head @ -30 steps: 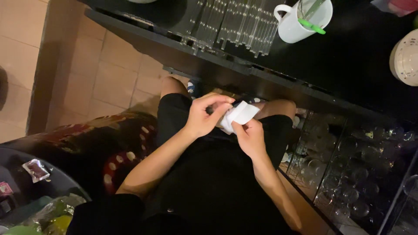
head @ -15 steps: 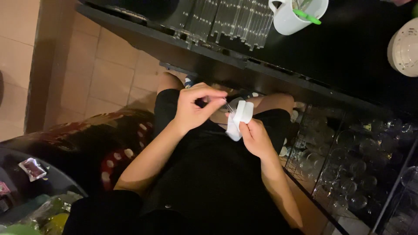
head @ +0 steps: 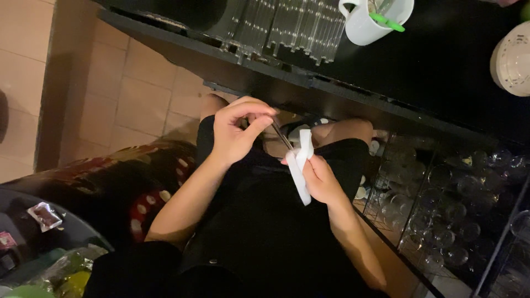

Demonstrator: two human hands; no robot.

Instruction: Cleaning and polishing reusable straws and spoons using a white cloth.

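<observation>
Right hand (head: 323, 179) wraps white cloth (head: 298, 165) hiding thin rod's (head: 281, 135) end

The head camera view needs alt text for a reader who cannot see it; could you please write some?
Seen from above, a seated person's left hand pinches a thin dark metal rod whose lower end meets a folded white cloth held in the right hand. Ahead is a black counter with a white ceramic mug; clear drinking glasses sit on racks below.

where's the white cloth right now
In the head view the white cloth sits just right of centre, wrapped in the right hand over the person's lap, beside the thin dark rod pinched by the left hand.
</observation>
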